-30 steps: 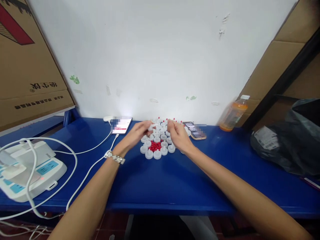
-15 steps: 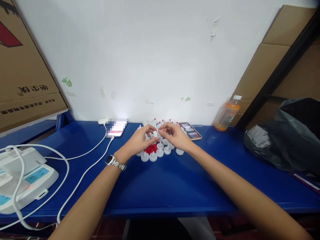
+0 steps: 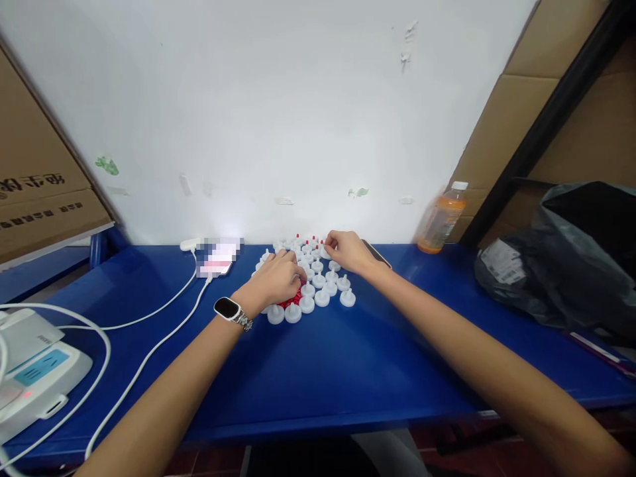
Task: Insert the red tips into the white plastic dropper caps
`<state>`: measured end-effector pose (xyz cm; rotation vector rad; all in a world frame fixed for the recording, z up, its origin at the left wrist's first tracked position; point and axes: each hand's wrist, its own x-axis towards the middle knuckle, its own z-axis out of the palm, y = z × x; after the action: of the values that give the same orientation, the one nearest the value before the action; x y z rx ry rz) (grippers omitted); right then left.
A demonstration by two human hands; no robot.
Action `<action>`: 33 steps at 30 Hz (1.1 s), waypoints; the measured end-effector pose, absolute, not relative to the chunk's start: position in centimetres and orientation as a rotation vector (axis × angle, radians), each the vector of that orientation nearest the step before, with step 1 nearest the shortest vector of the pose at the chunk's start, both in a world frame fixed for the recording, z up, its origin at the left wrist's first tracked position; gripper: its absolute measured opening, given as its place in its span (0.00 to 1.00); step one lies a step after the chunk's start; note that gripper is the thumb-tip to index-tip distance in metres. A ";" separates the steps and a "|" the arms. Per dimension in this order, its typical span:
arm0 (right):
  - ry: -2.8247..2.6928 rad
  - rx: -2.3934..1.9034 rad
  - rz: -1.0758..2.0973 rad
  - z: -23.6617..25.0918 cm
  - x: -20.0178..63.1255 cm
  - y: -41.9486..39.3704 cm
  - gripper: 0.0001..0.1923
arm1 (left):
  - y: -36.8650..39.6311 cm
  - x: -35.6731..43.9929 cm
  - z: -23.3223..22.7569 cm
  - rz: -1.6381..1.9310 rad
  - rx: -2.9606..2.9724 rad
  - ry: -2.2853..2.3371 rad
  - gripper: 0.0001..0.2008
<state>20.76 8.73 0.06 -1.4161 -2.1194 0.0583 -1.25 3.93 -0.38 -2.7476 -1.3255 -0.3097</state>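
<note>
- White caps [image 3: 318, 281] stand clustered on the blue counter [image 3: 348, 358], near the wall.
- Left hand [image 3: 275, 278] rests curled over the red pieces [image 3: 291, 301]; its grip cannot be told.
- Right hand [image 3: 348, 252] pinches one white cap at the far side.
- Orange bottle [image 3: 440, 218] stands well apart.

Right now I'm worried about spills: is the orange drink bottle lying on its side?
No, the orange drink bottle stands upright with its white cap on, at the back of the blue table.
</note>
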 end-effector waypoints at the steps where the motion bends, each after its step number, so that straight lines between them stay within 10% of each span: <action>1: -2.144 -1.450 0.040 0.1 20.5 8.8 0.07 | 3.9 -1.2 -0.4 -0.304 -2.743 -1.322 0.19; 33: -2.124 -1.328 0.106 1.1 22.4 5.6 0.05 | 3.6 0.9 1.3 -0.902 -2.741 -1.234 0.12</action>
<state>22.37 5.56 1.13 -1.3281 -2.1238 0.1055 0.87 3.58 1.25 -2.7410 -1.2342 -0.9025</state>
